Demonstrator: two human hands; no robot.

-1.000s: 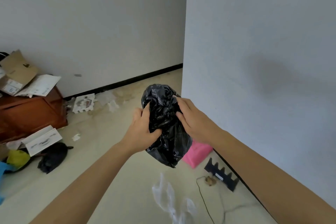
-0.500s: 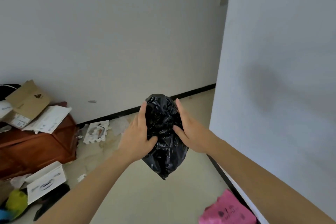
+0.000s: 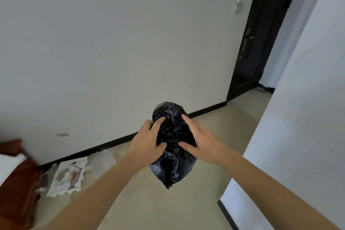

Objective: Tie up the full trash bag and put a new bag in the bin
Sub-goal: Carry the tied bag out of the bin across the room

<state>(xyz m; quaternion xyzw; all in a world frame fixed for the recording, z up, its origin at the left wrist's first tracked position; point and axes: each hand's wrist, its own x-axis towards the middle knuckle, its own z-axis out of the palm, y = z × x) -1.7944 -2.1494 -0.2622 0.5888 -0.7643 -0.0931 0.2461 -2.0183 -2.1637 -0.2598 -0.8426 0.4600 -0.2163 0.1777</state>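
Hands meet in mid-air around a crumpled black plastic trash bag [image 3: 172,147]: the left hand [image 3: 146,144] clamps its left side with thumb and fingers dug in, the right hand [image 3: 200,144] presses flat on its right side. Below lies a pale tiled floor [image 3: 149,203]. Further left, a white moulded foam tray [image 3: 67,178] rests beside a brown wooden cabinet [image 3: 18,183]. Beyond stands a dark door [image 3: 261,43].

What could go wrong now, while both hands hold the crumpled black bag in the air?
1. The black bag is thin, and the left hand and right hand dig their fingers into it, so it may tear.
2. No bin is in view, and the eyes look ahead, so a foot may catch the white foam packaging on the floor.
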